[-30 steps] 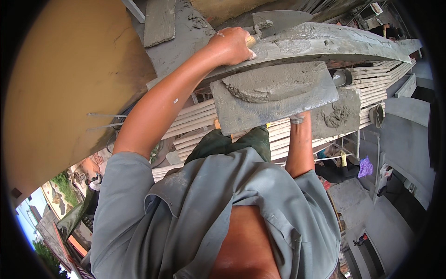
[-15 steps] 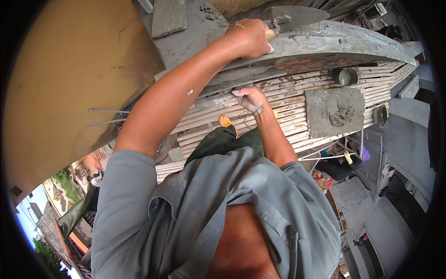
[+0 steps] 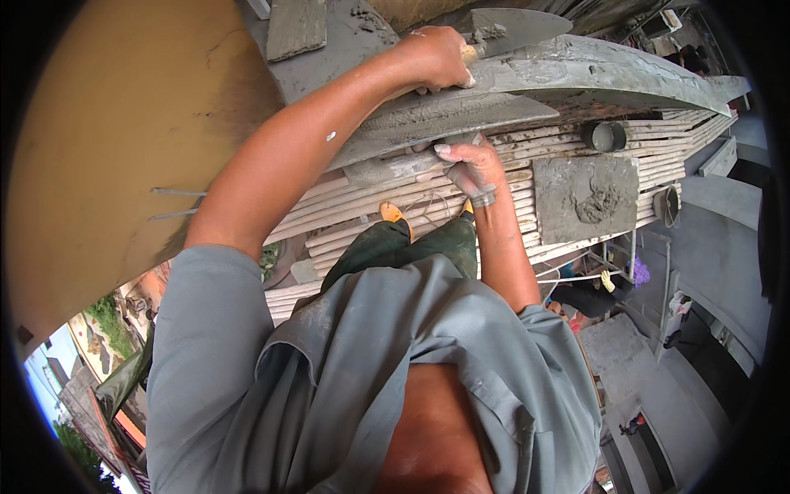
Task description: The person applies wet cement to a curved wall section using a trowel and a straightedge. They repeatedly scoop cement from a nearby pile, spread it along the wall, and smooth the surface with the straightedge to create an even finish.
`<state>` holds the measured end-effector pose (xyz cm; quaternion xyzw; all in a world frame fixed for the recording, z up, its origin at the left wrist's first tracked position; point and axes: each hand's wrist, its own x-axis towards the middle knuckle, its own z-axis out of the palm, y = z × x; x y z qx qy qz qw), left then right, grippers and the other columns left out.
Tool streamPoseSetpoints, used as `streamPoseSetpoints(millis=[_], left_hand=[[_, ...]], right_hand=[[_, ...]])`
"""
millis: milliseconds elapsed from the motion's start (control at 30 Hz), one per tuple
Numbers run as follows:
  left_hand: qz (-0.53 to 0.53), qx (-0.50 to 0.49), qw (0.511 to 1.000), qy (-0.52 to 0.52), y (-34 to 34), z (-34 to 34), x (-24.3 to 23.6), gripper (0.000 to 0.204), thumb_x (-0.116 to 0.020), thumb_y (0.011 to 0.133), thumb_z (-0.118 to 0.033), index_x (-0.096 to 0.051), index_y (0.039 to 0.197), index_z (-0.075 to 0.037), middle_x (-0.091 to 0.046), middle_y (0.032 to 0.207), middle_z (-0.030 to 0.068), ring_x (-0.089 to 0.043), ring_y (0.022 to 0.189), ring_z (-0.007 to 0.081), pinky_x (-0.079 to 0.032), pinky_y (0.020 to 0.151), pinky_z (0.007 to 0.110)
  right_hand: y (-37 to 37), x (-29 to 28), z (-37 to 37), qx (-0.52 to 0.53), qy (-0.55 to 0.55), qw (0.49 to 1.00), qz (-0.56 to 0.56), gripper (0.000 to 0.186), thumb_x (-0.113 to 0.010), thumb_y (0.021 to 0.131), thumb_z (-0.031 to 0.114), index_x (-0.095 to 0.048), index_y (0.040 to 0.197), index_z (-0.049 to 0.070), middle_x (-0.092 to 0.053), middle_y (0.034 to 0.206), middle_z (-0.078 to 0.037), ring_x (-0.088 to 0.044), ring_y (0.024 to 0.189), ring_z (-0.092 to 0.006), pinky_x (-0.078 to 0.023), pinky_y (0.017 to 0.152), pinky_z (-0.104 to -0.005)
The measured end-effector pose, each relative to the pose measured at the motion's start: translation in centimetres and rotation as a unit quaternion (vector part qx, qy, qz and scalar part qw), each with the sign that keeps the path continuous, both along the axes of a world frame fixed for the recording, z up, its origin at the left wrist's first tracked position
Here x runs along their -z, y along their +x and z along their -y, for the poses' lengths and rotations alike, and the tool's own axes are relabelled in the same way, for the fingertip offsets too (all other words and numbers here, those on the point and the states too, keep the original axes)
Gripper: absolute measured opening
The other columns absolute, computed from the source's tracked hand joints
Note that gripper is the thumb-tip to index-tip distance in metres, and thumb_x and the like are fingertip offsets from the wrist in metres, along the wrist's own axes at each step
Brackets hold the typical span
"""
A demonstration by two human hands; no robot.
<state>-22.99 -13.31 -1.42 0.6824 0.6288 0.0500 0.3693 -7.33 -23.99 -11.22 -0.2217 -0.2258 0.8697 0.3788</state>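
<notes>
My left hand (image 3: 440,59) is closed round the wooden handle of a trowel (image 3: 522,31), above a curved, cement-covered ledge (image 3: 601,70). The trowel's broad metal blade points right and carries a little mortar. Just below, a long flat board (image 3: 485,115) has wet grey mortar along its surface. My right hand (image 3: 476,169) grips this board from its near side, thumb showing; its other fingers are partly hidden. Mortar smears cover the right palm and wrist.
I stand on a platform of pale poles (image 3: 514,148). To the right are a mortar-covered square board (image 3: 586,198), a dark round container (image 3: 605,136) and a bucket (image 3: 666,206). A plastered wall (image 3: 140,148) rises at left. Another person's gloved hand (image 3: 607,281) shows below.
The flat board has shifted right and tilted, showing more of its mortar-covered surface. My right hand has moved slightly right; my left hand with the trowel has moved a little left and up.
</notes>
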Motion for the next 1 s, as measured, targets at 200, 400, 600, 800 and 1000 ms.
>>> streamPoseSetpoints(millis=[200, 400, 600, 800, 1000], left_hand=[[0.04, 0.011, 0.999, -0.031, -0.6, -0.1, -0.4, 0.034, -0.08, 0.083, -0.032, -0.067, 0.088, -0.001, -0.061, 0.064, 0.0062, -0.06, 0.051, 0.0158, -0.051, 0.047, 0.031], [0.121, -0.001, 0.992, -0.038, -1.7, 0.6, -1.1, 0.037, -0.08, 0.085, -0.035, -0.065, 0.087, -0.002, -0.061, 0.068, 0.0055, -0.059, 0.055, 0.0123, -0.05, 0.047, 0.029], [0.085, 0.023, 0.978, 0.19, -3.2, 5.6, -4.7, 0.053, -0.076, 0.086, -0.045, -0.061, 0.094, 0.005, -0.062, 0.073, 0.0195, -0.06, 0.067, 0.029, -0.048, 0.067, 0.045], [0.107, 0.022, 0.986, 0.126, -5.8, 17.6, -4.5, 0.039, -0.064, 0.095, -0.031, -0.054, 0.107, 0.005, -0.059, 0.085, 0.0283, -0.056, 0.079, 0.0467, -0.044, 0.073, 0.051], [0.091, -0.062, 0.993, 0.048, -6.4, 23.3, 3.1, 0.039, -0.061, 0.098, -0.029, -0.056, 0.112, 0.007, -0.062, 0.087, 0.03, -0.059, 0.084, 0.0495, -0.047, 0.076, 0.051]], right_hand=[[3.3, 2.9, 0.0, 0.041, -0.014, 0.999, 0.011, 0.062, -0.077, 0.079, 0.003, -0.053, 0.136, 0.001, -0.064, 0.126, -0.013, -0.061, 0.117, -0.0306, -0.049, 0.103, -0.0513], [9.9, 6.1, -1.0, 0.173, 0.027, 0.982, 0.071, 0.064, -0.056, 0.099, 0.055, -0.048, 0.146, 0.013, -0.055, 0.144, -0.011, -0.054, 0.129, -0.0321, -0.047, 0.106, -0.0519], [15.0, 4.9, 1.9, 0.194, 0.033, 0.975, 0.102, 0.072, -0.053, 0.097, 0.062, -0.046, 0.149, 0.014, -0.053, 0.147, -0.012, -0.052, 0.132, -0.0359, -0.045, 0.108, -0.0545], [16.7, 6.9, 5.1, 0.232, 0.113, 0.954, 0.152, 0.07, -0.062, 0.099, 0.046, -0.036, 0.154, 0.013, -0.044, 0.154, -0.011, -0.045, 0.136, -0.0306, -0.04, 0.113, -0.0488], [16.7, 7.8, 6.9, 0.169, 0.237, 0.816, 0.5, 0.06, -0.074, 0.091, 0.023, -0.05, 0.144, 0.009, -0.054, 0.145, -0.014, -0.049, 0.132, -0.0305, -0.039, 0.112, -0.045]])
